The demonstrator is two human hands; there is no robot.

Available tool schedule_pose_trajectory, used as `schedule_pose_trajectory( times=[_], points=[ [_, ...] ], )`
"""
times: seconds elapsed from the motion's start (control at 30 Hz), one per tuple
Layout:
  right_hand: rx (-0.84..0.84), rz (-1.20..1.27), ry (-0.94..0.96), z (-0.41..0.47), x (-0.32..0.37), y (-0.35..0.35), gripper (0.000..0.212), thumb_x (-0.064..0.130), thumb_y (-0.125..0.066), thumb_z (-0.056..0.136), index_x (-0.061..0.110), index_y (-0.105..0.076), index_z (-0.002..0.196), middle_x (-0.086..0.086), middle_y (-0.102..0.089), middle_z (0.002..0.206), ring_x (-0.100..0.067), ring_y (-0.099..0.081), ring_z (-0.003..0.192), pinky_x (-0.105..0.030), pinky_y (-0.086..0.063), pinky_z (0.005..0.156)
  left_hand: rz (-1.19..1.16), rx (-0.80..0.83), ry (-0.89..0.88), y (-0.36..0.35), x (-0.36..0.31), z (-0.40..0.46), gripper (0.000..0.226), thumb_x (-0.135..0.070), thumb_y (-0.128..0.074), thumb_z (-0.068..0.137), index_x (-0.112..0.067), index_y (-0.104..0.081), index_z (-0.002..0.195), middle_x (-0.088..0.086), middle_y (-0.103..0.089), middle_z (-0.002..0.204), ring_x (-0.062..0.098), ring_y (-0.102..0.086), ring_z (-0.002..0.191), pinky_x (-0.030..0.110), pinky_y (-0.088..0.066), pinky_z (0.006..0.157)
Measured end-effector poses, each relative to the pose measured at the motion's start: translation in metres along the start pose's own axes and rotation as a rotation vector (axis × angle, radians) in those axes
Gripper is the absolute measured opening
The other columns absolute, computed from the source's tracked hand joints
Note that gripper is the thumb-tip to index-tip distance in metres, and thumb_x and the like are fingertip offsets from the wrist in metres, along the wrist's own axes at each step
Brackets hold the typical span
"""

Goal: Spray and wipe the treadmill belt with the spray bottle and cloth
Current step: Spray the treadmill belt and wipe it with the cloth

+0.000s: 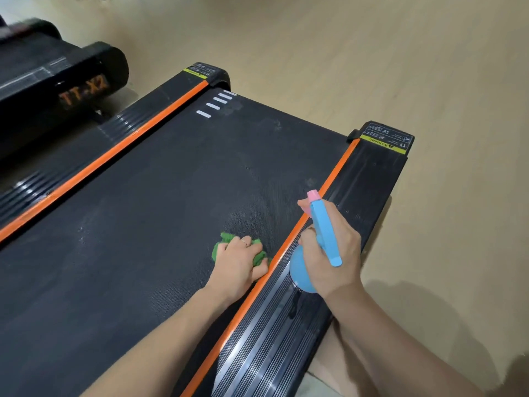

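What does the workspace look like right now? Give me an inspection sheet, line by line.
Surface: black treadmill belt with faint pale smudges toward the far end; orange strips along both edges.
Job's things: green cloth on the belt near the right edge; blue spray bottle, pink nozzle aimed at the belt.
Clutter: nothing seen.
Hands: left hand grips the cloth; right hand holds the bottle above the right side rail.
Cables: nothing seen.
Surroundings: beige floor; second black machine at the upper left.
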State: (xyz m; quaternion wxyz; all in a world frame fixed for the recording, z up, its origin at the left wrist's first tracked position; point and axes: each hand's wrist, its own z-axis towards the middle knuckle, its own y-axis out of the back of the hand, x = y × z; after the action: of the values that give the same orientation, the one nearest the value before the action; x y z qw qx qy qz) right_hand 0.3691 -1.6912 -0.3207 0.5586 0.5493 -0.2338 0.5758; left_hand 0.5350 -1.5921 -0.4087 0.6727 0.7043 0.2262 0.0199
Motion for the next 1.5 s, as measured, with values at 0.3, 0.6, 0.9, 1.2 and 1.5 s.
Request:
schedule_pose_trajectory(
  times=[0.3,0.6,0.9,1.2,1.5],
  points=[
    [-0.03,-0.025,0.122,0.003,-0.007,-0.003,0.04,0.009,-0.044,0.086,0.005,-0.068,0.119,-0.016,-0.072,0.098,-0.031,-0.067,0.083,-0.027,-0.053,0.07,0.036,0.004,-0.025,0.003,-0.015,0.038,0.023,-0.046,-0.039,0.086,-0.027,-0.049,0.078,-0.005,-0.042,0.083,0.021,-0.047,0.086,0.039,-0.031,0.077],
    [-0.081,-0.053,0.18,0.009,-0.011,-0.004,0.04,0.011,-0.045,0.086,-0.001,-0.071,0.113,-0.008,-0.067,0.086,-0.016,-0.053,0.067,-0.031,-0.053,0.061,-0.227,0.069,0.201,0.019,-0.075,0.135,0.016,-0.013,-0.054,0.092,-0.01,-0.062,0.105,0.006,-0.053,0.106,0.034,-0.048,0.118,0.044,-0.035,0.09],
    [0.225,0.002,-0.288,0.065,0.01,0.033,0.016,0.014,-0.052,0.079,0.019,-0.063,0.09,-0.006,-0.067,0.087,-0.033,-0.063,0.068,-0.04,-0.056,0.068,-0.042,0.032,0.117,-0.001,-0.008,0.002,0.036,-0.056,-0.032,0.083,-0.027,-0.053,0.081,-0.011,-0.042,0.082,0.017,-0.046,0.085,0.039,-0.033,0.077],
    [0.574,-0.696,-0.421,0.122,-0.007,0.059,0.01,0.02,-0.054,0.083,0.016,-0.048,0.076,-0.007,-0.063,0.078,-0.03,-0.072,0.076,-0.037,-0.054,0.072,-0.019,-0.005,0.171,-0.01,-0.008,0.005,0.033,-0.055,-0.032,0.083,-0.03,-0.053,0.079,-0.011,-0.041,0.083,0.014,-0.041,0.084,0.038,-0.029,0.077],
    [0.598,-0.581,-0.518,0.138,-0.01,0.045,0.012,0.015,-0.052,0.086,0.011,-0.06,0.095,-0.008,-0.07,0.076,-0.027,-0.077,0.071,-0.037,-0.057,0.078,-0.004,0.011,0.182,-0.009,-0.01,0.007,0.035,-0.058,-0.028,0.083,-0.032,-0.051,0.08,-0.011,-0.043,0.085,0.013,-0.04,0.085,0.036,-0.026,0.078]
  ],
)
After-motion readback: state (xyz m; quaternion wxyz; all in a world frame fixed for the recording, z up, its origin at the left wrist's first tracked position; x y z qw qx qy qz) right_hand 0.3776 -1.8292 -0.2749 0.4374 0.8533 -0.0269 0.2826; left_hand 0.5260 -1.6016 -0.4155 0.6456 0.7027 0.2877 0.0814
